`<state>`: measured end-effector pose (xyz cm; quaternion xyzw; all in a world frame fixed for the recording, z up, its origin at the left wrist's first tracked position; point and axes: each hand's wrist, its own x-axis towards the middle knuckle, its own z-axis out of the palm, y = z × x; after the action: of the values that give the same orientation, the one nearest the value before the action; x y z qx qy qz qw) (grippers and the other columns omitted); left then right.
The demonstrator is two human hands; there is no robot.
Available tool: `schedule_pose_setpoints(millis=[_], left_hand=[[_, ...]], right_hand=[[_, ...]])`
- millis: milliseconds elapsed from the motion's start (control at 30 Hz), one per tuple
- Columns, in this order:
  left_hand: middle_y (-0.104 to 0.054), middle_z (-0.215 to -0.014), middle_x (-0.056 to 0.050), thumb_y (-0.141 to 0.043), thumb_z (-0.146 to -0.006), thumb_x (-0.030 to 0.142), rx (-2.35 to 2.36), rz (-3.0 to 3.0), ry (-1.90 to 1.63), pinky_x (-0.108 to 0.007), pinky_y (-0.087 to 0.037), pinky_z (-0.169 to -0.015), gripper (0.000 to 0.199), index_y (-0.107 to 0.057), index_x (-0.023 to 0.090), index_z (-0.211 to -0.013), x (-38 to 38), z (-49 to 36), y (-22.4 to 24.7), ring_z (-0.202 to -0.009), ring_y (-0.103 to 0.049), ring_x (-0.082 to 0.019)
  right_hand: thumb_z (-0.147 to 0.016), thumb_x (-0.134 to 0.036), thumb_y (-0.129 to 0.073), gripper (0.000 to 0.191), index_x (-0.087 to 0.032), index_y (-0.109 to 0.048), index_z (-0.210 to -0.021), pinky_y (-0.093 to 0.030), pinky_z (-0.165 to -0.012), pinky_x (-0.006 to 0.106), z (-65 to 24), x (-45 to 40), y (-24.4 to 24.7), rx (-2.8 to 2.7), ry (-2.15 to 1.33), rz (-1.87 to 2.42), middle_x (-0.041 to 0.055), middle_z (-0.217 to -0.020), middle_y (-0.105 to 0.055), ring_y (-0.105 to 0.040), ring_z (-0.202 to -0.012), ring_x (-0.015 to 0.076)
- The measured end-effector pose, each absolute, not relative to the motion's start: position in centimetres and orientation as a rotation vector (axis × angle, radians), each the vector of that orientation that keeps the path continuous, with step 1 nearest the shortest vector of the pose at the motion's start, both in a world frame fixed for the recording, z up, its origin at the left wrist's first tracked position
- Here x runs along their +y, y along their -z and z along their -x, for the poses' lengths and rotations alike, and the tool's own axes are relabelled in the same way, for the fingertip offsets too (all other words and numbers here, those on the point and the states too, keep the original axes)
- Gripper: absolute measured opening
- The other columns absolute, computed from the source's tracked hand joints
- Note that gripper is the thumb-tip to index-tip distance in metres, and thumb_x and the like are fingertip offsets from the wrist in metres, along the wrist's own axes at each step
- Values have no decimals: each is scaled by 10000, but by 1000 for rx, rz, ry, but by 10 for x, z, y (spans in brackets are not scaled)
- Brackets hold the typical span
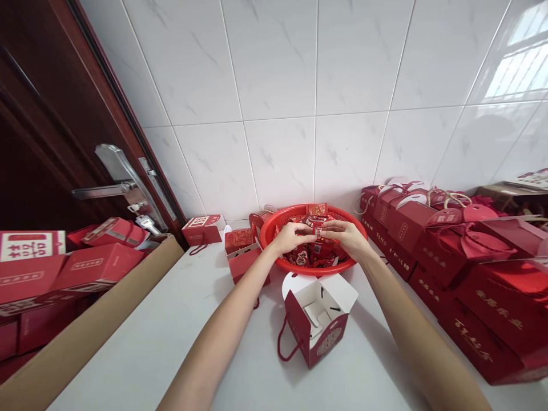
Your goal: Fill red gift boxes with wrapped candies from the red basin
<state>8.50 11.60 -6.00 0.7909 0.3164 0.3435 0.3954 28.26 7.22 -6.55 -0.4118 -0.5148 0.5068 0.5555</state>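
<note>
Over a red plastic basket full of red wrapped packets, my two hands come together. The fingers of my left hand are closed on the left side of a small red packet with a white mark. My right hand pinches the same packet from the right. In front of the basket stands an open red gift box, its white lid flaps folded out and a dark red cord handle hanging at its left. White flaps show inside the box.
Left of the basket stands another open red box, and a closed one sits near the door. Stacked red gift boxes line the right side. A cardboard carton holding red boxes is at the left. A tiled wall rises behind.
</note>
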Motion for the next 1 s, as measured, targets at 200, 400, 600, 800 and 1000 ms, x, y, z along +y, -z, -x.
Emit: schedule_pose_setpoints(millis=[200,400,600,800,1000], left_hand=[[-751,-869,-55,-803,-697,409,814,-2069,-858,-345,-494,-821,299,-746,142,-820,116,-85,60,-858,-662,-234],[-765,-949,-74,-819,-673,346,750,-2048,-898,-355,-516,-853,291,-753,143,-871,117,-86,61,-912,-685,-251],[-756,-1000,-75,-841,-641,271,820,-2028,-916,-380,-525,-899,357,-742,146,-960,119,-88,65,-973,-686,-264],[-697,-1212,-130,-770,-751,234,683,-1807,-1029,-413,-498,-1023,364,-674,148,-1092,121,-87,67,-1173,-644,-270],[-568,-1425,-122,-764,-681,117,609,-1792,-1035,-434,-430,-1122,519,-646,180,-1183,124,-86,70,-1382,-491,-297]], right_hand=[[-569,-372,-874,320,-178,-753,-793,-506,-626,270,-281,70,63,-1329,-1198,1041,51,-829,-745,-662,-758,177],[-602,-383,-846,327,-188,-729,-837,-445,-554,241,-280,69,62,-1369,-1207,1062,36,-807,-744,-641,-699,151],[-616,-365,-855,353,-172,-728,-883,-497,-663,261,-280,68,60,-1375,-1213,1056,33,-801,-737,-663,-755,160],[-601,-323,-854,288,-183,-727,-819,-456,-511,229,-279,71,61,-1171,-1312,1068,15,-748,-688,-588,-587,114],[-618,-331,-814,287,-192,-709,-845,-424,-475,215,-282,76,64,-1073,-1300,1045,19,-782,-677,-577,-622,122]])
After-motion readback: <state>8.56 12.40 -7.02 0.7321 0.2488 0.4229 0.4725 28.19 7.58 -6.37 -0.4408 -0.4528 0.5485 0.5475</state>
